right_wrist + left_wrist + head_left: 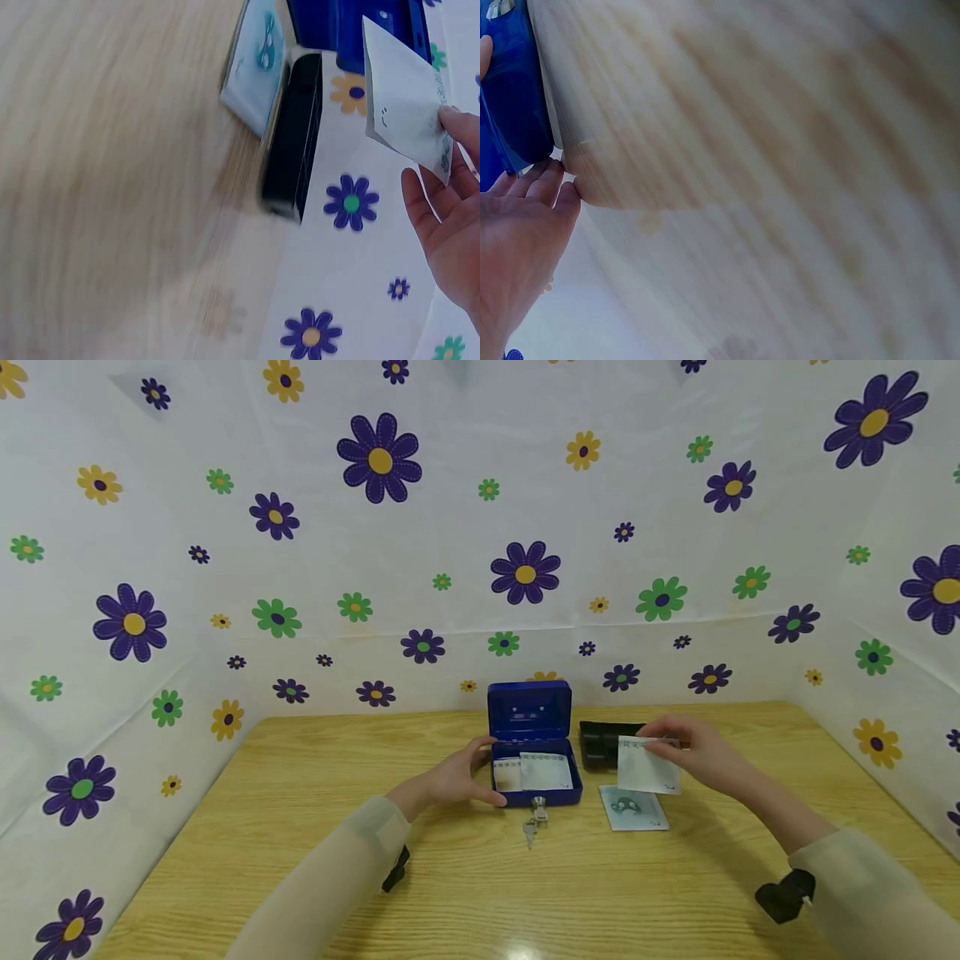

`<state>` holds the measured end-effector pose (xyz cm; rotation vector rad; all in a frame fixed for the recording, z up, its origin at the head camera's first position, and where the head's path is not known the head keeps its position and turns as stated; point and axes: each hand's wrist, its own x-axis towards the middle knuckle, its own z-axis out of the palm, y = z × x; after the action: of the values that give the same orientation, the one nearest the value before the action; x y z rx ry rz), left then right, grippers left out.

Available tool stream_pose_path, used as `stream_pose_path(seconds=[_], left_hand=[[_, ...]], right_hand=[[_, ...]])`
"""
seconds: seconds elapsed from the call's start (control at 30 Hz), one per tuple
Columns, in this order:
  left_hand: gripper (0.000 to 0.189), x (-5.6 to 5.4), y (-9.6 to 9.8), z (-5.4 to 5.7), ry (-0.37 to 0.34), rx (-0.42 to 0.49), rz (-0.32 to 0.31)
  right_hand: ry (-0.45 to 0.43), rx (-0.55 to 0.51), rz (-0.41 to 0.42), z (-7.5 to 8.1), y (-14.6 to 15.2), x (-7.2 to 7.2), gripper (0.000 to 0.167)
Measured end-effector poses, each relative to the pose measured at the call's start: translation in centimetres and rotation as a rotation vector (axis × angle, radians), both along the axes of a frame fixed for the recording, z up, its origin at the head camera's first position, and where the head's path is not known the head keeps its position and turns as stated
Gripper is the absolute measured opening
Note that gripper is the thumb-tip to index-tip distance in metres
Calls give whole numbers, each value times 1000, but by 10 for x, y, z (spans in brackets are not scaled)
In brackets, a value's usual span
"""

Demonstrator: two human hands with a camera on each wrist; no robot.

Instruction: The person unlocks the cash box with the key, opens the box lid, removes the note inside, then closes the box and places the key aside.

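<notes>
A blue metal cash box stands with its lid raised at the back. Inside lie a pale green folded banknote and a brownish one. My left hand holds the box's left end, thumb at the front corner and fingers toward the back. A folded pale banknote is pinched between the thumb and fingers of my right hand, raised above the table right of the box. Below it, another greenish banknote lies on the table. Keys hang from the box's front lock.
A black wallet-like case lies right of the box, partly behind the raised banknote. The wooden table meets a flower-printed white cloth at its back and sides.
</notes>
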<state>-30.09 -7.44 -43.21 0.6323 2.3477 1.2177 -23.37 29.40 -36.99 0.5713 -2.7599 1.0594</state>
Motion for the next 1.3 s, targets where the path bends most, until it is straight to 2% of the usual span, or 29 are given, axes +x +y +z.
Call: stream_pose_path(seconds=[0.23, 0.47, 0.6, 0.9, 1.3], left_hand=[[98, 0, 0, 0, 3, 4, -1], [100, -2, -1, -1, 5, -11, 6], [100, -2, -1, -2, 8, -12, 6], [100, -3, -2, -4, 1, 0, 10], [99, -3, -1, -2, 0, -9, 13]], right_hand=[[62, 47, -2, -6, 28, 11, 14], [54, 107, -23, -12, 51, 14, 12], [14, 144, -34, -17, 60, 13, 12], [-148, 158, -52, -35, 67, 5, 13], [-189, 183, -5, -52, 63, -5, 12]])
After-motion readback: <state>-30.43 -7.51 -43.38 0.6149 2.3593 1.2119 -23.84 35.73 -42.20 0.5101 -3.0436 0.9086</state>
